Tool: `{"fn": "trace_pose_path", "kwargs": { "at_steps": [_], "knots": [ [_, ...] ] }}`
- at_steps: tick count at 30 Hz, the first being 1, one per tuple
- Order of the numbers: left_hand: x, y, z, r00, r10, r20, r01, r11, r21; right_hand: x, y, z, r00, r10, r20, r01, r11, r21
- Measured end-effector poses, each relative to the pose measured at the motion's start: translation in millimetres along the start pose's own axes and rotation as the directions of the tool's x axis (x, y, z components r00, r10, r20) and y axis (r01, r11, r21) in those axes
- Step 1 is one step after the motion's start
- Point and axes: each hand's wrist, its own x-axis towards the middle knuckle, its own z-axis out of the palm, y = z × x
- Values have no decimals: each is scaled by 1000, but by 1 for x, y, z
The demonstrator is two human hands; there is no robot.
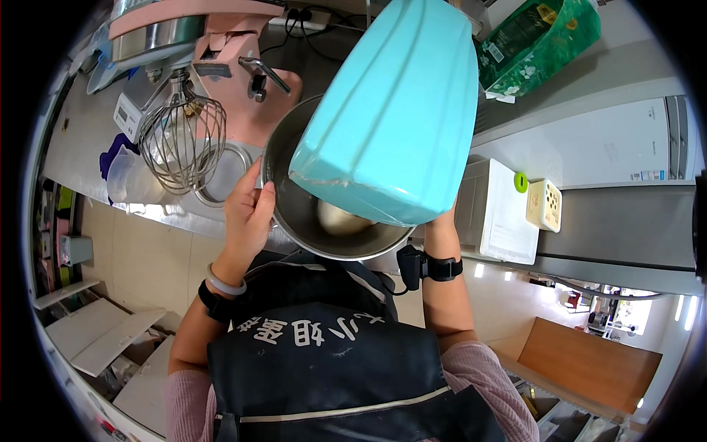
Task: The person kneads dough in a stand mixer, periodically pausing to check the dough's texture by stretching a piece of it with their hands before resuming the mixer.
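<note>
My left hand (250, 218) grips the left rim of a round stainless steel mixing bowl (301, 221), thumb over the edge. A pale, smooth, rounded mass (338, 219) lies in the bowl; it looks like dough. Between the camera and the bowl is a large turquoise ribbed container (389, 121), its glossy surface covering the bowl's right and far parts. Of my right hand (445, 217) only the heel shows beside the container's lower right corner. Its fingers are hidden, so I cannot tell what they hold.
A pink stand mixer (237, 94) with a wire whisk (182, 141) raised stands left. Below are a clear plastic jug (130, 174) and a metal ring (243, 157). A digital scale (128, 117), green tissue box (533, 50), white bin lid (511, 215) and cream tub (544, 204) surround the workspace.
</note>
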Motion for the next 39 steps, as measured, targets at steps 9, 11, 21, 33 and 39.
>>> {"fn": "trace_pose_path", "kwargs": {
  "at_steps": [9, 11, 21, 33, 39],
  "knots": [
    [1, 0, 0, 1000, 4, -11, -3, 1000, 25, 9, 13, -8, 999, 44, 14, -44, 999, -7],
    [1, -2, -1, 1000, 18, -6, -17, 999, 43, 11, 15, -10, 998, 51, 30, -49, 997, -65],
    [1, 1, 0, 1000, -2, -16, 3, 999, 51, 9, 11, -9, 999, 15, 39, -11, 994, -107],
    [1, 4, 3, 1000, -6, -16, 6, 1000, 20, 8, 9, -8, 999, 16, 31, -12, 993, -120],
    [1, -3, -2, 1000, -2, 5, 2, 1000, 17, 9, 10, -9, 999, 14, 37, -9, 992, -123]
  ]
}}
